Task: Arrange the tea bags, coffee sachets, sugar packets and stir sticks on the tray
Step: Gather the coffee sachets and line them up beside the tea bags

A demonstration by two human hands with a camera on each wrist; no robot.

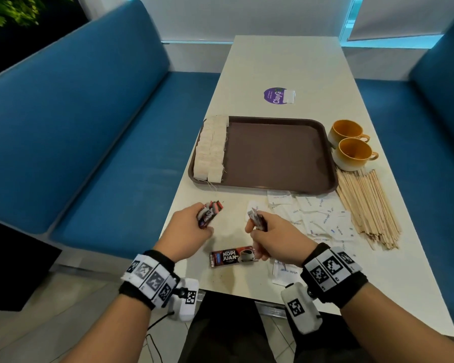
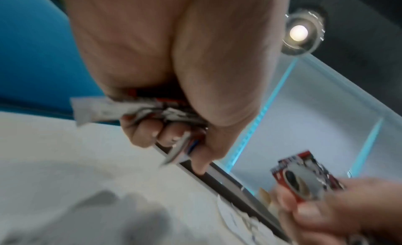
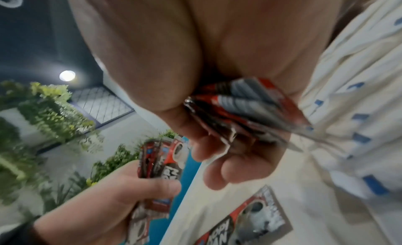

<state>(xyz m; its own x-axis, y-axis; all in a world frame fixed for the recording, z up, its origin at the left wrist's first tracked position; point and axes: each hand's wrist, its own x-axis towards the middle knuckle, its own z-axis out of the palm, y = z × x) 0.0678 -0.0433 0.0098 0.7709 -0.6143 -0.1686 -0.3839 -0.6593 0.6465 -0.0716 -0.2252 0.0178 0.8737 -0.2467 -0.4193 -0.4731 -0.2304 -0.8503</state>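
Red-and-black coffee sachets sit low in the head view, below the brown tray [image 1: 273,153]. The left hand [image 1: 186,231] clutches a bunch [image 1: 210,212]; the right hand [image 1: 270,241] grips several [image 1: 257,220]; one loose sachet [image 1: 232,256] lies between them.

We see white tea bags [image 1: 211,150] in two rows along the brown tray's [image 1: 278,153] left edge. Below it lie scattered sugar packets [image 1: 317,218], wooden stir sticks [image 1: 367,205] lower right, and one coffee sachet [image 1: 232,256] flat at bottom centre.

Red-and-dark sachets [image 1: 209,214] fill the left hand [image 1: 185,231]; more in the right hand [image 1: 271,238]. Right of that grip lie white packets [image 1: 323,218] with blue print and tan sticks [image 1: 370,208]; beyond it, a brown tray [image 1: 278,153].
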